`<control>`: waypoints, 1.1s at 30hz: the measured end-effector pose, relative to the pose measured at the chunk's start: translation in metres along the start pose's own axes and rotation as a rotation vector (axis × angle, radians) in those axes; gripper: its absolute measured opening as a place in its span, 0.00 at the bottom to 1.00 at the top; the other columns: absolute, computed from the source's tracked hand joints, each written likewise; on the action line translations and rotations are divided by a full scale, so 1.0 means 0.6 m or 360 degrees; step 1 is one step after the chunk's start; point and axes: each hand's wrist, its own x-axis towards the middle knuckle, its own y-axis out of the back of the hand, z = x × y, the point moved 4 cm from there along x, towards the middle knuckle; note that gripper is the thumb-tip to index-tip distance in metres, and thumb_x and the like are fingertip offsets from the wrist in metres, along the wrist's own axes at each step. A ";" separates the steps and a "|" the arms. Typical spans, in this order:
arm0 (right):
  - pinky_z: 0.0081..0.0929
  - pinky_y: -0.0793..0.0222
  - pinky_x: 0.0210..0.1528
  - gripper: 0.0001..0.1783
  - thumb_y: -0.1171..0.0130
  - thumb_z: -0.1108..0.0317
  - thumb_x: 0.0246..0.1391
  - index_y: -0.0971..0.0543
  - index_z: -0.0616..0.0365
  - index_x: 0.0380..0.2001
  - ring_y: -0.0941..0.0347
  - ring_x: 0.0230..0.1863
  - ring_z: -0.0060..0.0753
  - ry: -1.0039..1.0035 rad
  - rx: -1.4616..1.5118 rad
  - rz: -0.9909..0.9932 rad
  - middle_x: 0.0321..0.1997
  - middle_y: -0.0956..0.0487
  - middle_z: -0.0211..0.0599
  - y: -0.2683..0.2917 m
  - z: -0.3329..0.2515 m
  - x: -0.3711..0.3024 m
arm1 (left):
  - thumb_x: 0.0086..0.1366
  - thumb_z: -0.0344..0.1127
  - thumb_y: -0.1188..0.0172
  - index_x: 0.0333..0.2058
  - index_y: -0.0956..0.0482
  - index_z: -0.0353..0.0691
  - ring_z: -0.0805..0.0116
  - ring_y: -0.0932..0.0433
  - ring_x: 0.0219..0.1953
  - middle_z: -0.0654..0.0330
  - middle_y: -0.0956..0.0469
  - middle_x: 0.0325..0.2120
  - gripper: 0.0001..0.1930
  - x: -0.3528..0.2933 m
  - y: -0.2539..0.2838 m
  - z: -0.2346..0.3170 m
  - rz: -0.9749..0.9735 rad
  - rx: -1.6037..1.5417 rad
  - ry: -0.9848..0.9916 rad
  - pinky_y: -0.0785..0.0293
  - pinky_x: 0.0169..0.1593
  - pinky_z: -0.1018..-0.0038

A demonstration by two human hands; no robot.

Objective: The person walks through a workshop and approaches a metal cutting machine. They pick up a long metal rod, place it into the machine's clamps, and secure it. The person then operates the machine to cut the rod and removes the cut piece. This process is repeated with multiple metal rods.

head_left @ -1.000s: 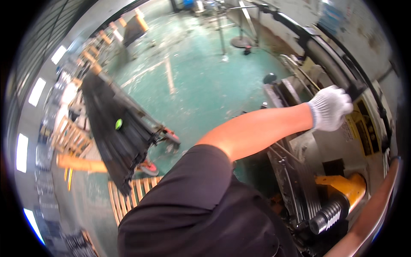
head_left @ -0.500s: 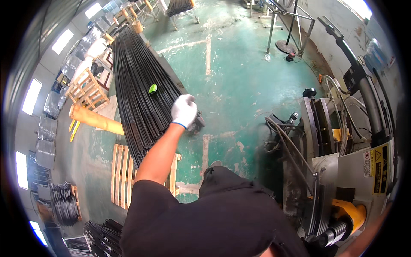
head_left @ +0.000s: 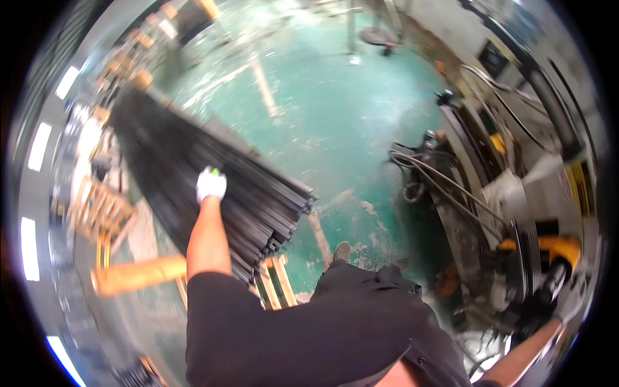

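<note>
A long bundle of black metal bars [head_left: 258, 193] lies to my left, its near ends fanned out unevenly. Over the middle of it reaches my left hand [head_left: 211, 186] in a white glove, fingers curled at a small bright green object [head_left: 214, 171]. Only a sliver of that object shows past the glove, so its kind is hidden. At the far right is my right hand [head_left: 570, 302], also gloved, beside a dark cylindrical part [head_left: 553, 281] of a machine. Blur and the picture's rim hide whether its fingers grip anything.
A grey machine with a yellow arm [head_left: 561, 246] and loose hoses [head_left: 445, 177] stands on my right. Wooden pallet slats [head_left: 277, 284] show under the bars' near ends. A yellowish tube [head_left: 138, 274] and a wooden crate [head_left: 100, 203] lie to the left.
My left hand has moved left across the bars to the green object. My right hand has come into view by the machine. The whole view has swung round.
</note>
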 end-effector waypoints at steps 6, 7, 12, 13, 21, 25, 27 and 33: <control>0.26 0.27 0.46 0.21 0.42 0.53 0.66 0.17 0.57 0.51 0.21 0.42 0.28 -0.0875 0.1942 0.0191 0.40 0.16 0.37 0.116 -0.134 -0.165 | 0.69 0.37 0.48 0.59 0.29 0.30 0.54 0.20 0.54 0.48 0.18 0.52 0.23 0.058 -0.089 -0.037 -0.0305 -0.0068 -0.0532 0.29 0.62 0.65; 0.28 0.26 0.44 0.19 0.40 0.54 0.64 0.16 0.57 0.47 0.21 0.39 0.30 -0.0944 0.2064 0.0101 0.37 0.16 0.37 0.150 -0.173 -0.171 | 0.69 0.38 0.45 0.60 0.30 0.30 0.55 0.22 0.56 0.50 0.21 0.56 0.25 0.074 -0.101 -0.053 -0.0305 -0.0175 -0.0463 0.30 0.63 0.65; 0.35 0.23 0.46 0.15 0.35 0.58 0.58 0.15 0.61 0.38 0.17 0.40 0.43 -0.0657 0.2318 -0.0243 0.37 0.15 0.48 0.280 -0.364 -0.197 | 0.64 0.38 0.36 0.48 0.22 0.36 0.64 0.20 0.43 0.56 0.20 0.43 0.17 0.135 -0.175 -0.120 -0.1438 -0.2434 -0.0116 0.24 0.50 0.66; 0.35 0.23 0.47 0.15 0.35 0.59 0.58 0.15 0.61 0.39 0.17 0.41 0.45 -0.0576 0.2493 -0.0378 0.38 0.15 0.48 0.301 -0.386 -0.207 | 0.66 0.43 0.36 0.55 0.24 0.34 0.57 0.19 0.46 0.53 0.20 0.49 0.23 0.169 -0.203 -0.126 -0.2588 -0.2909 -0.0410 0.24 0.60 0.59; 0.39 0.22 0.51 0.18 0.37 0.61 0.61 0.19 0.54 0.53 0.17 0.47 0.49 0.0326 0.3021 -0.0589 0.46 0.16 0.49 0.402 -0.599 -0.268 | 0.62 0.31 0.40 0.43 0.21 0.37 0.65 0.21 0.41 0.57 0.18 0.38 0.10 -0.429 -0.040 0.408 -0.2084 -0.2489 -0.0299 0.22 0.47 0.69; 0.39 0.24 0.52 0.22 0.36 0.56 0.61 0.21 0.54 0.55 0.19 0.49 0.49 0.0175 0.3275 -0.0682 0.48 0.17 0.48 0.385 -0.603 -0.279 | 0.61 0.29 0.40 0.48 0.25 0.38 0.57 0.21 0.49 0.54 0.21 0.44 0.15 -0.637 -0.014 0.545 -0.2471 -0.2305 -0.0735 0.25 0.56 0.64; 0.36 0.24 0.52 0.22 0.32 0.55 0.58 0.19 0.56 0.49 0.19 0.46 0.47 -0.0175 0.3270 -0.0385 0.43 0.17 0.46 0.349 -0.566 -0.285 | 0.61 0.23 0.44 0.48 0.26 0.38 0.57 0.22 0.51 0.54 0.22 0.45 0.15 -0.696 -0.010 0.589 -0.2626 -0.2319 -0.0781 0.26 0.60 0.62; 0.30 0.22 0.44 0.19 0.26 0.67 0.50 0.16 0.56 0.46 0.20 0.41 0.37 -0.0674 0.3087 -0.0056 0.42 0.19 0.38 0.244 -0.445 -0.324 | 0.58 0.18 0.43 0.48 0.26 0.40 0.61 0.21 0.49 0.54 0.21 0.45 0.18 -0.865 -0.011 0.675 -0.2983 -0.1956 -0.0799 0.23 0.54 0.69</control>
